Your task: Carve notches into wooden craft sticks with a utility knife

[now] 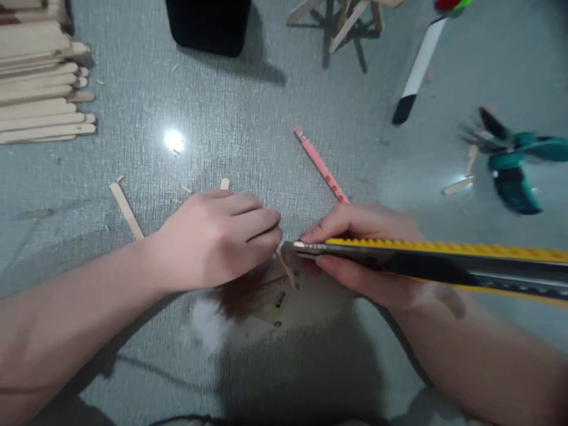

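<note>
My left hand [217, 236] lies knuckles up with its fingers pressed together, pinning a thin wooden stick [287, 271] onto a piece of card [270, 299]. My right hand [364, 254] is closed round a yellow and black utility knife [426, 263]. The knife's tip meets the stick just past my left fingertips. A pink pencil [320, 165] lies just beyond my right hand.
A stack of wooden sticks [39, 83] sits at the far left, and loose sticks [126, 210] lie near my left wrist. Green pliers [515, 160], a black and white tool [417, 71], a black box [208, 23] and a stick structure [341, 18] lie farther off.
</note>
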A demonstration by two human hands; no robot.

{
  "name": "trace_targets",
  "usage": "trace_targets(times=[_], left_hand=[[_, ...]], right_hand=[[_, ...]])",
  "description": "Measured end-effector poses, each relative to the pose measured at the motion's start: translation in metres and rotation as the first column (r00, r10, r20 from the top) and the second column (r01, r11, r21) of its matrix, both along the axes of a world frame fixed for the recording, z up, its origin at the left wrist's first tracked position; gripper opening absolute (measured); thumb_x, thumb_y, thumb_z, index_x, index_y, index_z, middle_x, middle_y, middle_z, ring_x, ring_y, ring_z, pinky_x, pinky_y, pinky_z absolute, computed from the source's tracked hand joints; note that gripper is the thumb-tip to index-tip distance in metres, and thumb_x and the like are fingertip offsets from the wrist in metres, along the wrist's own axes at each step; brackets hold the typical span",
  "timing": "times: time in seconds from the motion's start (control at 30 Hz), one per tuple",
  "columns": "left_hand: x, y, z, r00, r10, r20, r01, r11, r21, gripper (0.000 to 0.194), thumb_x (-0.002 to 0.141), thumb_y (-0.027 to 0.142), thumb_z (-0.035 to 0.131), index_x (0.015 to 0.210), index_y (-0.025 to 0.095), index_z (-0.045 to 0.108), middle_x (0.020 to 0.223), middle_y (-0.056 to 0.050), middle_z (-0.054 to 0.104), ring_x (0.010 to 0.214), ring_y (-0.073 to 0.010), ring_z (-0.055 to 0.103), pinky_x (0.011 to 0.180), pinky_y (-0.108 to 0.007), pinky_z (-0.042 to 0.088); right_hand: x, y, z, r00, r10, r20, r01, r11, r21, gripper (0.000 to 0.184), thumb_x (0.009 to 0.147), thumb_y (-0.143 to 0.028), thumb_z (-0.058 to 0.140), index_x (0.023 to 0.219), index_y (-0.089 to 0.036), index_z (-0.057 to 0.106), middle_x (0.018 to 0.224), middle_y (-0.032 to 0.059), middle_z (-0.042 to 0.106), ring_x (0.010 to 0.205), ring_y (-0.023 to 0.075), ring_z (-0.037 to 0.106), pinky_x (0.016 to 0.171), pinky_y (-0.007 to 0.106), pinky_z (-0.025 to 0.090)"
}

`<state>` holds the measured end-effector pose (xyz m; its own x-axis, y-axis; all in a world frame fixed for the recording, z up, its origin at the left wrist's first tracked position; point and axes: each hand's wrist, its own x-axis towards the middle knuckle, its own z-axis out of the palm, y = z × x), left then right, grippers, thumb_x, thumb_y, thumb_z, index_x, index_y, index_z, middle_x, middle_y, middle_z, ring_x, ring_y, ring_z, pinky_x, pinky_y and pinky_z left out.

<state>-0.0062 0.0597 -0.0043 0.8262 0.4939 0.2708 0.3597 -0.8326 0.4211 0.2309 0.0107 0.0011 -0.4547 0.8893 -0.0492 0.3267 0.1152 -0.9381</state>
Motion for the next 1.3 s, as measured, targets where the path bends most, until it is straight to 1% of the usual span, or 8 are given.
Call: trace_targets(times=[0.07,0.13,0.2,0.4,0.63,0.87,1.13,1.3], left_hand=[[0.0008,-0.0030,0.0020,1.000,-0.001,-0.006,0.002,0.999,0.047,0.024,0.098,0.020,0.050,0.081,0.019,0.067,0.071,0.001,0.067,0.063,-0.0123,0.062,0.054,-0.026,0.042],[0.0009,-0.0058,0.0040,1.000,-0.009,-0.016,0.011,0.996,0.093,0.021,0.097,0.020,0.054,0.079,0.017,0.065,0.060,0.003,0.060,0.050,-0.0109,0.054,0.048,-0.027,0.037],[0.0001,-0.0082,0.0060,1.000,-0.010,-0.027,0.013,0.993,0.113,0.020,0.096,0.019,0.054,0.078,0.016,0.063,0.056,0.003,0.056,0.046,-0.0110,0.049,0.047,-0.028,0.037],[-0.0020,-0.0094,0.0090,0.994,-0.044,-0.099,0.056,0.991,0.124,0.019,0.097,0.022,0.051,0.082,0.019,0.060,0.059,0.002,0.061,0.049,-0.0128,0.055,0.044,-0.029,0.040],[0.0008,-0.0069,0.0082,0.994,-0.054,-0.091,0.068,0.985,0.161,0.018,0.095,0.021,0.056,0.078,0.017,0.060,0.057,0.002,0.057,0.048,-0.0123,0.050,0.045,-0.029,0.039],[0.0001,-0.0053,0.0095,0.988,-0.109,-0.112,0.134,0.959,0.249,0.019,0.095,0.018,0.056,0.077,0.016,0.059,0.065,0.002,0.063,0.049,-0.0121,0.051,0.046,-0.030,0.039],[0.0009,-0.0064,0.0085,0.993,-0.086,-0.081,0.098,0.981,0.166,0.018,0.096,0.019,0.053,0.080,0.015,0.059,0.058,0.002,0.053,0.048,-0.0136,0.046,0.046,-0.030,0.037],[0.0008,-0.0062,0.0096,0.992,-0.109,-0.063,0.118,0.977,0.179,0.019,0.097,0.018,0.052,0.080,0.015,0.058,0.061,0.001,0.058,0.049,-0.0125,0.049,0.047,-0.029,0.039]], right_hand=[[-0.0007,0.0007,0.0001,0.999,0.025,0.033,-0.027,0.998,0.050,0.003,0.087,-0.024,0.062,0.089,-0.026,0.062,0.068,-0.0031,0.068,0.053,0.0119,0.060,0.046,0.025,0.043],[-0.0018,0.0010,0.0004,0.998,0.059,-0.003,-0.059,0.996,0.062,0.004,0.089,-0.023,0.059,0.090,-0.025,0.062,0.068,-0.0033,0.068,0.053,0.0109,0.059,0.047,0.024,0.043],[-0.0033,0.0011,0.0012,0.995,0.082,-0.054,-0.078,0.995,0.064,0.007,0.089,-0.020,0.056,0.090,-0.024,0.061,0.068,-0.0028,0.068,0.053,0.0109,0.059,0.048,0.024,0.044],[-0.0058,0.0029,0.0054,0.991,0.128,-0.025,-0.127,0.991,0.050,0.016,0.083,-0.013,0.054,0.088,-0.027,0.061,0.064,-0.0041,0.064,0.048,0.0116,0.055,0.045,0.026,0.041],[-0.0024,0.0045,0.0057,0.989,0.145,-0.039,-0.143,0.989,0.033,0.008,0.086,-0.017,0.055,0.086,-0.024,0.060,0.065,-0.0032,0.063,0.050,0.0096,0.051,0.048,0.026,0.039],[-0.0047,0.0033,0.0067,0.993,0.095,-0.068,-0.097,0.995,-0.020,0.007,0.084,-0.020,0.053,0.084,-0.023,0.059,0.062,-0.0028,0.061,0.049,0.0109,0.047,0.048,0.029,0.036],[-0.0029,0.0039,0.0068,0.989,0.113,-0.094,-0.124,0.986,-0.116,0.006,0.087,-0.025,0.054,0.083,-0.023,0.059,0.066,-0.0023,0.061,0.055,0.0124,0.049,0.053,0.029,0.039],[-0.0017,0.0061,0.0075,0.986,0.141,-0.091,-0.152,0.980,-0.132,0.005,0.087,-0.024,0.053,0.083,-0.023,0.057,0.067,-0.0024,0.060,0.057,0.0129,0.050,0.055,0.030,0.039]])
